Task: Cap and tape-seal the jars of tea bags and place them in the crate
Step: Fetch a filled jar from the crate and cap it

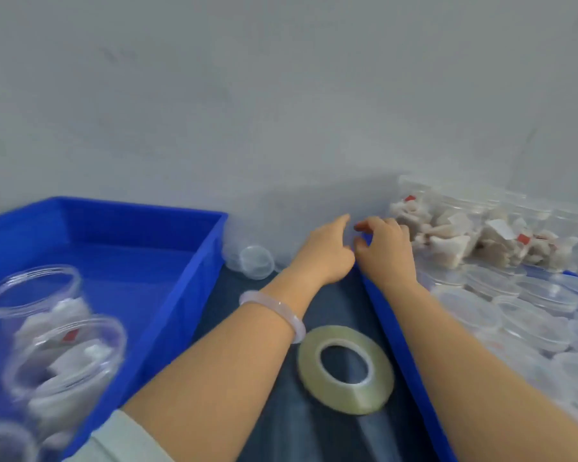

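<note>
My left hand [324,253], with a pale bracelet on its wrist, reaches to the far corner of the right blue tray [386,325], fingers stretched forward. My right hand [386,251] is next to it, its fingers and thumb curled round that corner. Open jars of tea bags [474,238] stand at the back of this tray, behind a heap of clear lids [514,315]. The blue crate [181,295] on the left holds clear jars of tea bags [60,358] at its near end. A roll of clear tape [346,368] lies flat on the dark table between my forearms.
An empty clear jar [252,261] lies on its side between the crate and the tray, close to the grey wall [281,111]. The crate's far half shows bare blue floor. The view is blurred by motion.
</note>
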Motion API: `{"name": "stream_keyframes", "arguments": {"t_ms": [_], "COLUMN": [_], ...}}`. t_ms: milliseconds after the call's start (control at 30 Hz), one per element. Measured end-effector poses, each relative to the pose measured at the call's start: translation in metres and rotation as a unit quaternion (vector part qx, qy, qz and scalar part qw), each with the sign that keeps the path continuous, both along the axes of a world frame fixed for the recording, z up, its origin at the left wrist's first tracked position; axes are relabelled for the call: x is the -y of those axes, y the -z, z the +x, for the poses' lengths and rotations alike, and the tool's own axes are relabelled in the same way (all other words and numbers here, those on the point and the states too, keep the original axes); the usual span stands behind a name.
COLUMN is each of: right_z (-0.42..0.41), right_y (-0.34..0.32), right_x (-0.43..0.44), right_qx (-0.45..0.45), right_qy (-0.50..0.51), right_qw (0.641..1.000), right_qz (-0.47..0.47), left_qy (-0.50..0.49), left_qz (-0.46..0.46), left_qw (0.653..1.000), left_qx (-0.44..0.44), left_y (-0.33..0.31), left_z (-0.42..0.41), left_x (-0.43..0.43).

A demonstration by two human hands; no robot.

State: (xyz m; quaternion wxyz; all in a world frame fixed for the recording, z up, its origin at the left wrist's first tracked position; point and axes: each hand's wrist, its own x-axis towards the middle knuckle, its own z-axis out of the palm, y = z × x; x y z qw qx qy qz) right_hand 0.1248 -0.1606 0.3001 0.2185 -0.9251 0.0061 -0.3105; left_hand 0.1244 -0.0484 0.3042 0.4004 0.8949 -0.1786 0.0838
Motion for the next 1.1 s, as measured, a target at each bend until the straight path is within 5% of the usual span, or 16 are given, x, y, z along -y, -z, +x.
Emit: {"name": "stream_keyframes", "arguments": {"t_ms": [200,333,467,633,867,967,1100], "right_z": [-0.010,-0.033,-0.050,-0.043,-0.026,-0.022,-0.027], "right_y": [0.008,0.015,0.031,0.024,-0.005,0.007,0.056], "right_x": [-0.154,-0.245,-0.292,-0.281,-0.222,-0.174,-0.117], "right_qx": [-0.025,-0.077,-0.179,-0.223,-0.061,-0.030,-0.100], "right_qy": [-0.200,-0.300,-0.387,-0.395,-0.342,-0.248,-0.177], "right_qw": [0.978,0.947,0.902,0.891,0.887,0.919,0.945], "right_qz": [-0.050,-0.088,-0.066,-0.006,0.304,0.306,0.255], "left_qy": [-0.155,-0.296,-0.348,-0.366,-0.272,-0.194,-0.165], "left_qz": [0.100,0.261,0.325,0.328,0.336,0.300,0.187], "left_qw": [0.983,0.916,0.861,0.865,0.892,0.929,0.968], "left_qx": [-0.009,-0.067,-0.178,-0.102,0.128,0.096,-0.001], "left_y": [-0.017,-0.014,0.003,-0.005,-0.075,-0.070,-0.004], "left_z": [-0.030,-0.057,-0.079,-0.090,-0.068,-0.055,-0.027], "left_x": [-0.138,-0.224,-0.270,-0.268,-0.173,-0.129,-0.090]}}
